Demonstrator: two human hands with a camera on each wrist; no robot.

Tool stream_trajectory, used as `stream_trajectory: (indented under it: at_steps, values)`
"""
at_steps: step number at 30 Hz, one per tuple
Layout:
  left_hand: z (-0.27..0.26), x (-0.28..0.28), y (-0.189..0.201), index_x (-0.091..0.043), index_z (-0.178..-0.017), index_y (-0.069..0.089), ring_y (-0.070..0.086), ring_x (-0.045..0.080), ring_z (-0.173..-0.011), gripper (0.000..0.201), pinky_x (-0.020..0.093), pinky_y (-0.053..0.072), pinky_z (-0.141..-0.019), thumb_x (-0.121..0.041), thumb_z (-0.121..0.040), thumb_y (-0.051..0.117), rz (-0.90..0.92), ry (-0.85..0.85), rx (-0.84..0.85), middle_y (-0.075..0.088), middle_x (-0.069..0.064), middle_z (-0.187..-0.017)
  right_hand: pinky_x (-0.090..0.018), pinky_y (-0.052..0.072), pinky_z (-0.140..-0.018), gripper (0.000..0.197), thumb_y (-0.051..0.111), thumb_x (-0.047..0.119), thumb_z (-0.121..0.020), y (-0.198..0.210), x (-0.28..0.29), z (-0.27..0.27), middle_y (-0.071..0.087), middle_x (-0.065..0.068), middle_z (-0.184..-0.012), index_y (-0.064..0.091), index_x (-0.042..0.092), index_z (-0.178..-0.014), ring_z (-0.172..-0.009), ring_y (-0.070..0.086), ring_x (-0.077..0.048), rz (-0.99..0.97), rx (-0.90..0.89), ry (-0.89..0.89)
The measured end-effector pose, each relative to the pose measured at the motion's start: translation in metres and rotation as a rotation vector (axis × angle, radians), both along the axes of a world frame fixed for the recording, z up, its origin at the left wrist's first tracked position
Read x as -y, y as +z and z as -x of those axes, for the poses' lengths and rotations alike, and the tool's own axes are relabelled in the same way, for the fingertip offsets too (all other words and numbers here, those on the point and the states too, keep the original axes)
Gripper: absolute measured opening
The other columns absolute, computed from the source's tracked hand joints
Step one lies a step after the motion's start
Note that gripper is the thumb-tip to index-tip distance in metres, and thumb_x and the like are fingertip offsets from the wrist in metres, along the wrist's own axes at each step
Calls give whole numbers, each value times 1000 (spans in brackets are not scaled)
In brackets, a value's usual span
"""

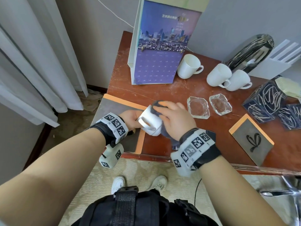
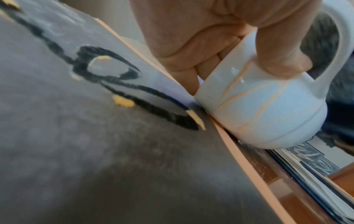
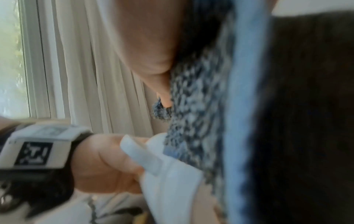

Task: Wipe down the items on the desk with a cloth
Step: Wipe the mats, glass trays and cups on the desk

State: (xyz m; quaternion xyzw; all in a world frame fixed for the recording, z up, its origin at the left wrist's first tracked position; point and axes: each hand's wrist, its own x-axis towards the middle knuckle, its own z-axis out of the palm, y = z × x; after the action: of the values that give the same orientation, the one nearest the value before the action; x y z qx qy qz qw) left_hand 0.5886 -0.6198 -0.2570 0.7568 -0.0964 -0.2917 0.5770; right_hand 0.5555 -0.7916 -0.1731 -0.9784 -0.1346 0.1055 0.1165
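Observation:
A white mug (image 1: 150,123) lies tipped on its side just above the desk's (image 1: 162,93) front left part, handle toward me. My left hand (image 1: 132,118) grips it by the rim end, fingers inside the mouth and thumb on the outside wall by the handle (image 2: 283,63). The left wrist view shows the mug (image 2: 258,113) beside a grey pad. My right hand (image 1: 171,111) wraps a blue-grey cloth (image 1: 155,105) over the mug's far side and base. In the right wrist view the cloth (image 3: 201,106) lies under my thumb, against the mug (image 3: 172,181).
A grey orange-rimmed pad (image 1: 114,108) lies under my left hand, a second pad (image 1: 250,139) at the right. Behind stand a calendar (image 1: 161,46), three white mugs (image 1: 189,66), two glass ashtrays (image 1: 197,107) and dark patterned boxes (image 1: 267,101). The desk's front edge is close below my wrists.

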Motion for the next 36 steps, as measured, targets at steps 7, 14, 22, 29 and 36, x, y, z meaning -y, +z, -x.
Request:
stream_trajectory:
  at_steps: [7,14,22,29,36]
  values:
    - [-2,-2,-2,-17,-74,61,55,-10,-61,13,11,42,-69,-10,-83,67,-29,-8,-45,63,-16,-59,-31,39,-93,56,44,5,-93,-19,6,18,27,14,-149,40,41,-137,-115,31,-21,91,-101,87]
    - [-1,-2,1,-20,-82,63,55,-15,-60,13,1,40,-64,-8,-82,69,-79,-47,-18,62,-26,-56,-26,34,-91,44,36,15,-97,8,19,8,40,16,-141,51,41,-130,-116,34,-17,102,-100,39]
    - [0,-3,-6,-18,-63,55,51,-11,-48,31,2,38,-54,3,-86,59,-150,-33,-24,56,-19,-42,-30,41,-91,65,47,5,-91,-19,-8,6,23,16,-147,30,43,-140,-117,29,-21,125,-135,105]
    - [-1,-3,-2,-18,-74,59,53,-16,-53,19,5,41,-59,-3,-84,66,-126,-52,-12,59,-23,-49,-28,36,-96,41,31,35,-96,-15,44,11,41,4,-141,46,41,-133,-121,42,-22,222,-311,-4]
    - [4,-3,2,-2,-98,65,59,8,-83,36,19,43,-76,-27,-72,71,-105,-38,15,67,2,-82,-31,34,-98,53,43,12,-94,0,-21,-5,30,11,-148,36,37,-141,-121,30,-24,21,-36,58]
